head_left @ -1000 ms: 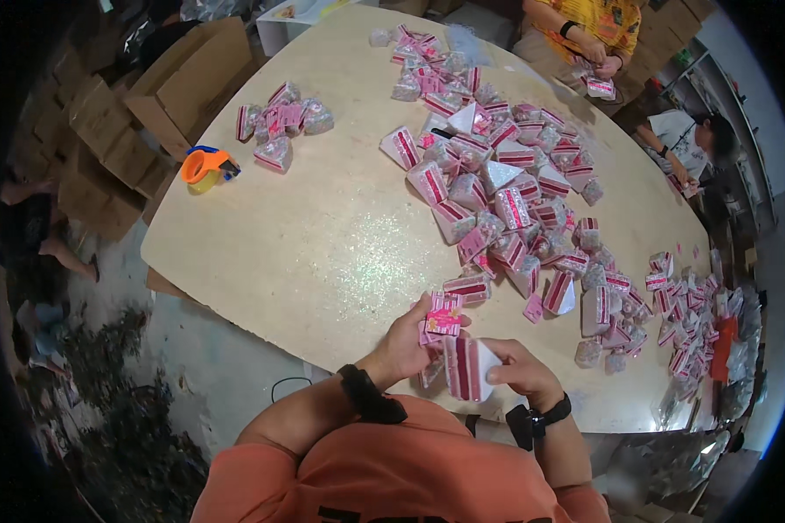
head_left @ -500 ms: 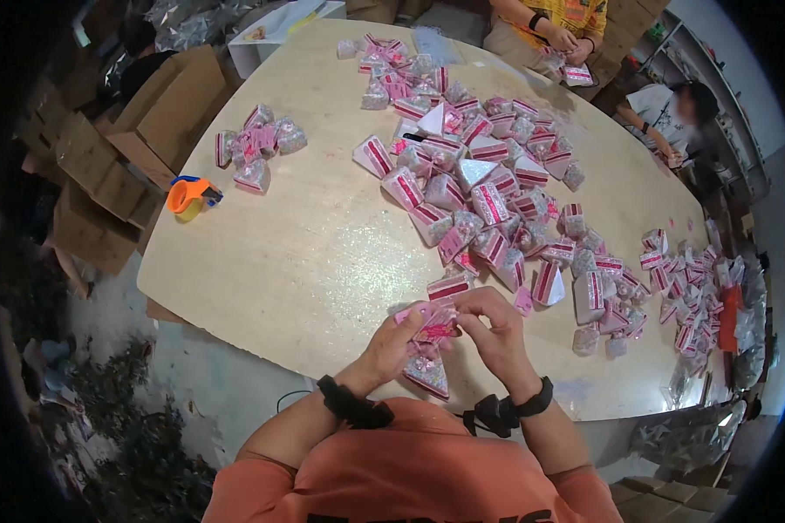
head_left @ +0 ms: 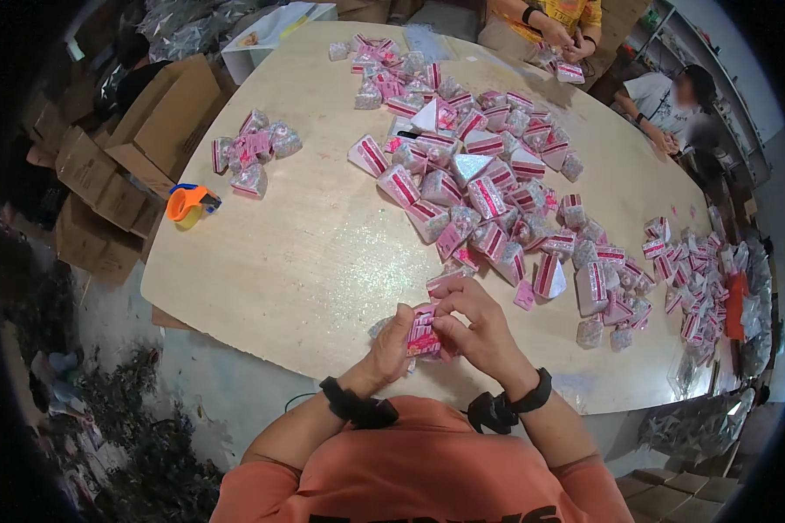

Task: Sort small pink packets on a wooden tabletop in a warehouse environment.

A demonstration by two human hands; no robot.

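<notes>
Close to my body, above the table's near edge, my left hand [head_left: 390, 347] is closed on one side of a pink printed card [head_left: 423, 331]. My right hand [head_left: 478, 327] pinches the card's other side, thumb and fingertips pressed together. Glittery pieces partly show below and beside the card; my hands cover most of them. Just beyond my right hand lies a cake-slice-shaped ornament [head_left: 445, 281], white and pink. A large heap of similar cake-slice ornaments [head_left: 488, 196], many with pink tags, spreads across the table beyond.
On the pale table [head_left: 262, 253], an orange tape dispenser [head_left: 187, 206] and a small ornament cluster [head_left: 251, 150] lie at left. More ornaments [head_left: 689, 279] lie far right, beside a red object [head_left: 735, 305]. Cardboard boxes [head_left: 170, 122] stand at left. Two people work across the table.
The pink card now faces up more squarely between my hands, and the ornament that hung below them is mostly hidden. My right fingers have moved slightly left over the card.
</notes>
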